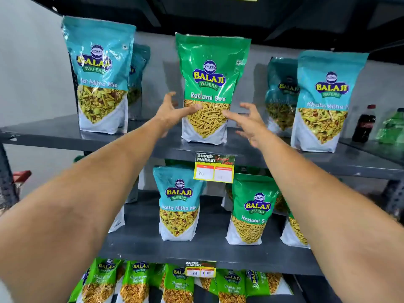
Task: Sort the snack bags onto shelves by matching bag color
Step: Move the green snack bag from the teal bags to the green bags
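Note:
A green Ratlami Sev bag (209, 68) stands upright in the middle of the upper shelf (54, 132). My left hand (172, 112) is at its left side, fingers apart, with the thumb lying on the bag's front. My right hand (249, 121) is at its right side with fingers spread and the index fingertip touching the front. Neither hand is closed around the bag. Teal Khatta Mitha Mix bags stand left (100, 73) and right (325, 99) of it, each with another bag behind. On the middle shelf (207, 250) stand a teal bag (179, 202) and a green bag (251, 208).
Several light-green Chana Jor Garam bags (177, 283) fill the bottom shelf. A cola bottle (364, 123) and a green bottle (391, 127) stand at the far right. A yellow price tag (214, 169) hangs on the upper shelf's front edge. A dark shelf overhangs above.

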Motion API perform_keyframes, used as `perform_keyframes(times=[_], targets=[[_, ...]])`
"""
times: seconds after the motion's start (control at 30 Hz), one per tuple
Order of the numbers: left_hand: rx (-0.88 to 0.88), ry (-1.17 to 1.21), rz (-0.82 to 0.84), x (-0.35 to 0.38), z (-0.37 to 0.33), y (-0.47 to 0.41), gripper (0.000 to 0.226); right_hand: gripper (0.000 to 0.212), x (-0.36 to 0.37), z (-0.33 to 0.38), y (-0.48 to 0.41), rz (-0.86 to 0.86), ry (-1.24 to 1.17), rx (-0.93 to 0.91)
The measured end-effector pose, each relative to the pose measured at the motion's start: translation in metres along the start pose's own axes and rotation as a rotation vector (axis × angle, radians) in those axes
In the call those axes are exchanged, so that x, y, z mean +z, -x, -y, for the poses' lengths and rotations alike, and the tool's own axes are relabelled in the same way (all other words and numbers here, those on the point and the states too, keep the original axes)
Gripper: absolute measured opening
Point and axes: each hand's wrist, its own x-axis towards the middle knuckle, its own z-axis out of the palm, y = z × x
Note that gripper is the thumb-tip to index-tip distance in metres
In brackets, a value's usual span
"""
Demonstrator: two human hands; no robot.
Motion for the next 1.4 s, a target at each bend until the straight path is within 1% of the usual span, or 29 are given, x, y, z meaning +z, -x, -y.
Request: perform_keyframes(times=[0.03, 0.13, 0.23, 0.3, 0.43, 0.57, 0.73, 0.83, 0.93, 1.03, 1.13, 1.2, 1.3, 1.4], targets=[[0.009, -0.007, 0.013, 0.001, 0.001, -0.002, 0.107, 0.081, 0.004, 0.001, -0.003, 0.018, 0.021, -0.003], [-0.004, -0.008, 0.063, 0.003, 0.007, -0.018, 0.090, 0.079, 0.014, -0.005, -0.021, 0.085, 0.023, 0.008], [-0.004, -0.016, 0.112, 0.004, 0.009, -0.026, 0.087, 0.080, 0.021, -0.013, -0.030, 0.093, 0.055, -0.020], [0.003, -0.026, 0.098, 0.004, 0.011, -0.030, 0.084, 0.078, 0.023, -0.017, -0.034, 0.055, 0.049, -0.047], [0.057, -0.060, 0.025, 0.005, 0.011, -0.031, 0.077, 0.067, 0.022, -0.018, -0.034, 0.021, 0.031, -0.084], [0.101, -0.050, -0.023, 0.000, 0.006, -0.020, 0.077, 0.068, 0.021, -0.013, -0.022, 0.021, -0.034, -0.095], [0.142, -0.043, -0.053, -0.008, -0.017, 0.020, 0.073, 0.069, 0.016, 0.008, 0.017, 0.036, -0.073, -0.113], [0.175, -0.046, -0.061, -0.015, -0.030, 0.052, 0.070, 0.064, 0.012, 0.019, 0.048, 0.061, -0.094, -0.131], [0.211, -0.101, -0.082, -0.026, -0.040, 0.090, 0.067, 0.056, 0.013, 0.026, 0.087, 0.092, -0.115, -0.149], [0.250, -0.156, -0.097, -0.039, -0.041, 0.128, 0.063, 0.054, 0.020, 0.025, 0.124, 0.126, -0.143, -0.146], [0.244, -0.175, -0.084, -0.050, -0.030, 0.170, 0.058, 0.054, 0.029, 0.013, 0.158, 0.159, -0.118, -0.161], [0.229, -0.189, -0.093, -0.060, -0.016, 0.193, 0.063, 0.053, 0.037, 0.002, 0.177, 0.160, -0.109, -0.179], [0.199, -0.227, -0.136, -0.075, 0.018, 0.222, 0.083, 0.057, 0.056, -0.025, 0.200, 0.189, -0.046, -0.155], [0.144, -0.284, -0.150, -0.084, 0.060, 0.247, 0.086, 0.078, 0.076, -0.060, 0.216, 0.209, 0.072, -0.111]])
